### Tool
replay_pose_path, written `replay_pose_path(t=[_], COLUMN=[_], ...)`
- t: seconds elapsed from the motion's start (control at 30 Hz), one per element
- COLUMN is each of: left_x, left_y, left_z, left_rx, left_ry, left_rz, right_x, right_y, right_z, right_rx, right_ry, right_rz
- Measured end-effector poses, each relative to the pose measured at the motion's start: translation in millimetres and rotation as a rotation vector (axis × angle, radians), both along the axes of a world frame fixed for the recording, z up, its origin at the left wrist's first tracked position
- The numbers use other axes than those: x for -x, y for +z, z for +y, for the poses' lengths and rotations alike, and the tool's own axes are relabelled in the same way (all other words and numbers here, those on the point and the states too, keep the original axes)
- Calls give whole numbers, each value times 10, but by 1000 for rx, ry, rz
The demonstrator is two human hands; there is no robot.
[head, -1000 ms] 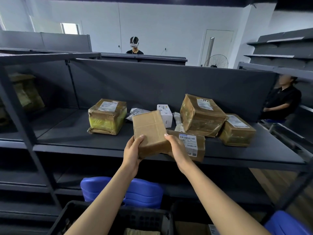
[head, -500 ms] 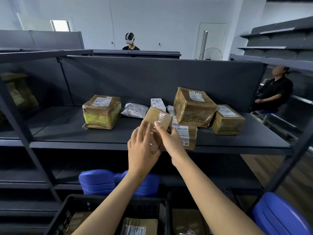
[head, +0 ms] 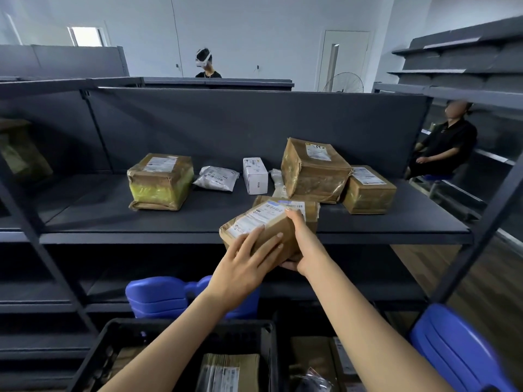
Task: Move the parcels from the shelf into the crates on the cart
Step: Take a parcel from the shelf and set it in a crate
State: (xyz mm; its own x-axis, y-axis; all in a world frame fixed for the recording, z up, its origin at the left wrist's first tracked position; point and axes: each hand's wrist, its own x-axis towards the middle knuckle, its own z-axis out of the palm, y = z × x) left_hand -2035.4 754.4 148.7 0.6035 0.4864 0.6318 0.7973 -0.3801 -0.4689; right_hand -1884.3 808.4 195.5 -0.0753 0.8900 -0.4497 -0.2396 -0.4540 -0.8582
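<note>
Both hands are on one parcel [head: 261,226], held in the air over the black crate [head: 181,325] at the bottom of view. Left hand [head: 247,263] is open, fingers flat and spread against the near face, pressing only. Right hand [head: 307,246] grips the right end, thumb under, fingertips over the top by the label. My guess is the right carries the weight and the left steadies.

Parcel's long axis runs across me, left end nearer and lower, right end further and higher, label side up. It hangs in front of the shelf [head: 198,237] edge. Crate lies straight below and back toward me, under both forearms, one packed parcel [head: 229,372] already inside, so the coming move is down and inward.

Flat parcel [head: 312,205] sits just behind on the shelf; I can't tell if they touch. Further back are more parcels and a white box [head: 255,175].

A second ago the parcel stood upright, blank brown side to me, one hand at each lower corner. Now it's flipped label-up and lower.
</note>
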Motion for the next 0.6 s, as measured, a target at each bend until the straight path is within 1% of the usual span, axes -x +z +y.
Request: replay_pose_path(t=[0.03, 0.07, 0.17, 0.23, 0.3, 0.33, 0.37, 0.4, 0.43, 0.47, 0.5, 0.53, 0.6], left_x=[21, 45, 102, 165, 254, 312, 372, 427, 472, 504, 528, 538, 513], left_y=[4, -2, 0, 37, 118, 155, 199, 238, 256, 264, 250, 219, 165], left_z=[-10, -20, -106, -132, -105, -80, -58, -39, -39, -61, -87, -107, -141], left_rx=[57, 125, 262, 329, 455, 564, 714, 907, 1121, 1309, 1448, 1526, 1543], left_ry=[-37, -91, -205, -179, -58, 12, 46, 19, -28, -75, -116, -144, -178], left_rz=[-42, -138, -616, -934, -1209, -1349, -1514, -1693, -1830, -1884, -1872, -1854, -1859], right_x=[-12, -27, -91, -149, -210, -236, -259, -282, -304, -321, -336, -343, -346], right_y=[-35, -72, -134, -139, -142, -142, -139, -137, -138, -142, -148, -155, -161], right_z=[-6, -8, -3, 4, 17, 22, 24, 27, 29, 32, 37, 43, 50], right_rx=[-8, -28, -114, -147, -172, -190, -211, -231, -246, -259, -273, -285, -297], right_ry=[-1, 0, 30, 87, 152, 186, 225, 270, 319, 366, 408, 439, 449], right_rz=[7, 10, -14, -33, -24, -5, 18, 37, 51, 57, 57, 51, 34])
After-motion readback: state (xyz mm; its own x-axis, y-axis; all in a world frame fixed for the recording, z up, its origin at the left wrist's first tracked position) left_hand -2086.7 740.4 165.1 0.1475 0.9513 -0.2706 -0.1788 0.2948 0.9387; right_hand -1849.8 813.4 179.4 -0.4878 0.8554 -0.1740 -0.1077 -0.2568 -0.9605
